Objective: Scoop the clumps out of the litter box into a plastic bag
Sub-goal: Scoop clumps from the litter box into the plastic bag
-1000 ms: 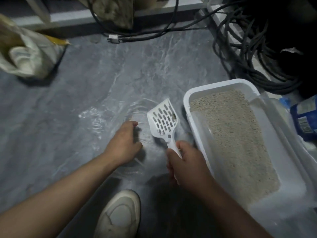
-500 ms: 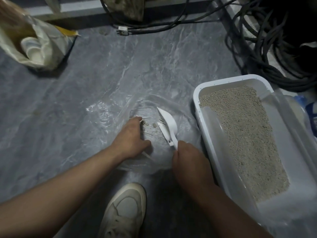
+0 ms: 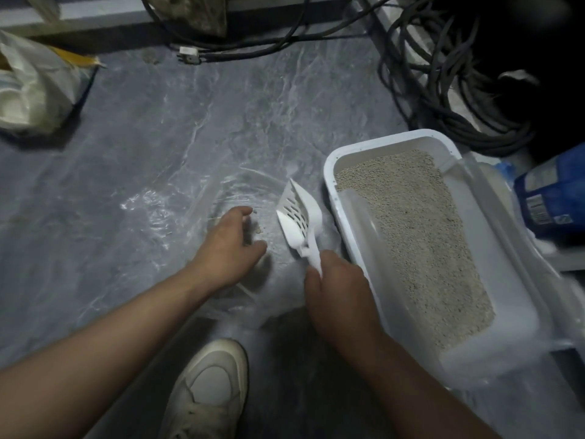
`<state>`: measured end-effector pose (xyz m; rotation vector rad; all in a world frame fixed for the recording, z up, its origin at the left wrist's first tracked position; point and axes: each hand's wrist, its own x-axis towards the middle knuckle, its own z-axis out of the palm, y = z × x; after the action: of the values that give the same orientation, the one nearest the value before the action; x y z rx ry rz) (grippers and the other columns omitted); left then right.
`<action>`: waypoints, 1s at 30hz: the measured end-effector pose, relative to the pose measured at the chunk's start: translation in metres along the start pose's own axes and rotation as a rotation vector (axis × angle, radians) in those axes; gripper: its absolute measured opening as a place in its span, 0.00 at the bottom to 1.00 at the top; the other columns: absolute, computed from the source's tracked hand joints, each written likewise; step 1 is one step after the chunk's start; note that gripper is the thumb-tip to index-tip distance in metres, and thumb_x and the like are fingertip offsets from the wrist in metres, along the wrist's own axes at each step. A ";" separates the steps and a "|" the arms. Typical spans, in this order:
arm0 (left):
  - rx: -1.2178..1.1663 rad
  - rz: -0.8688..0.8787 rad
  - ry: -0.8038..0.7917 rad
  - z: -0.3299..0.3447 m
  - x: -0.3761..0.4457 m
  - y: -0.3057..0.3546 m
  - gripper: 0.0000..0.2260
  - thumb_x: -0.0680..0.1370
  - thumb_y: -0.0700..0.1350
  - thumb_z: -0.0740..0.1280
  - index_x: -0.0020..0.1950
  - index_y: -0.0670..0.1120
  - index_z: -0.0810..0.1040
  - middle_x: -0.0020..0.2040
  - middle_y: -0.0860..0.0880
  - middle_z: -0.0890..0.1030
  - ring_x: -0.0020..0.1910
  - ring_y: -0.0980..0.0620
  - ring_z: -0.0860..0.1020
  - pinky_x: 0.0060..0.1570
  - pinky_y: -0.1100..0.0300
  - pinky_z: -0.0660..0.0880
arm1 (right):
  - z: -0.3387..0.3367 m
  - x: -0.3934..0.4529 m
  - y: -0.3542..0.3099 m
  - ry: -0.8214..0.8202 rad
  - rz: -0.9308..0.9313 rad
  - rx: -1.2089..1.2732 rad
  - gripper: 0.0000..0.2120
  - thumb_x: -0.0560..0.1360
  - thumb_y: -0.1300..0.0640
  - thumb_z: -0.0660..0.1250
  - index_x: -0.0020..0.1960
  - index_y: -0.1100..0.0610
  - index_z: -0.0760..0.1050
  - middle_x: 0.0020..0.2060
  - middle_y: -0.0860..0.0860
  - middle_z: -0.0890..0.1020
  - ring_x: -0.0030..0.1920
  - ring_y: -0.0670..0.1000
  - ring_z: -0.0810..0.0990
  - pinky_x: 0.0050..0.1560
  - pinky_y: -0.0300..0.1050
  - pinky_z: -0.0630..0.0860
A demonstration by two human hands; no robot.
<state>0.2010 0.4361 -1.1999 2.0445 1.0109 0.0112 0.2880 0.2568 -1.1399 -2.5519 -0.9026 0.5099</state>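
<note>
We are looking down at a grey marbled floor [image 3: 133, 147]. A blue package [image 3: 552, 198] is standing at the right edge, just beside the litter box [image 3: 340, 217]; it is carrying a label and a barcode, but the print is too small to read.

The white litter box is sitting at the right, its long near rim running alongside the clear plastic bag [image 3: 177, 217], which is lying flat and crinkled on the floor. Open floor is stretching left and away from the bag. Black cables [image 3: 443, 99] are coiling behind the box, and a pale sack [image 3: 34, 87] is slumping at far left.

Our right hand [image 3: 338, 289] is wrapping its fingers around the handle of a white slotted scoop [image 3: 299, 217] — the scoop is tilting on edge over the bag's mouth. Our left hand [image 3: 228, 245] is curling at the bag's opening, pinching the plastic. A few small clumps [image 3: 258, 229] are lying inside the bag — just beyond the left fingers. A white shoe [image 3: 209, 391] is showing below.
</note>
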 end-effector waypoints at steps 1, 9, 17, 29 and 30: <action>-0.031 0.010 0.019 0.002 0.001 0.005 0.30 0.76 0.47 0.73 0.76 0.48 0.68 0.72 0.47 0.75 0.61 0.57 0.73 0.60 0.62 0.67 | -0.007 0.000 -0.001 0.025 0.016 0.051 0.09 0.81 0.52 0.60 0.50 0.57 0.75 0.45 0.54 0.82 0.45 0.55 0.81 0.43 0.46 0.73; -0.298 0.089 -0.048 0.033 0.002 0.084 0.35 0.74 0.65 0.64 0.79 0.52 0.64 0.78 0.54 0.68 0.75 0.55 0.67 0.68 0.57 0.66 | -0.077 0.009 0.011 0.070 0.313 0.742 0.10 0.77 0.54 0.65 0.38 0.56 0.77 0.27 0.52 0.79 0.21 0.48 0.74 0.22 0.40 0.71; -0.272 0.154 -0.219 0.076 -0.003 0.136 0.44 0.74 0.61 0.73 0.82 0.49 0.54 0.81 0.47 0.62 0.79 0.48 0.61 0.77 0.44 0.62 | -0.136 -0.004 0.100 0.001 0.729 1.020 0.10 0.81 0.57 0.62 0.51 0.63 0.77 0.31 0.57 0.78 0.21 0.49 0.70 0.20 0.37 0.65; -0.209 0.292 -0.108 0.091 -0.009 0.127 0.42 0.71 0.55 0.65 0.81 0.61 0.46 0.84 0.48 0.49 0.83 0.49 0.48 0.78 0.42 0.53 | -0.155 -0.018 0.158 -0.166 1.071 0.796 0.10 0.83 0.59 0.59 0.53 0.64 0.75 0.23 0.55 0.78 0.18 0.48 0.72 0.21 0.35 0.70; -0.198 0.305 -0.108 0.090 -0.010 0.126 0.41 0.71 0.55 0.63 0.81 0.63 0.47 0.84 0.49 0.48 0.83 0.49 0.48 0.77 0.43 0.53 | -0.159 -0.017 0.160 -0.198 1.074 0.767 0.10 0.83 0.58 0.59 0.52 0.64 0.75 0.23 0.55 0.77 0.18 0.48 0.71 0.21 0.35 0.70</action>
<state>0.3072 0.3269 -1.1694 1.9741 0.6006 0.1534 0.4306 0.0937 -1.0747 -2.0396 0.6385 1.1277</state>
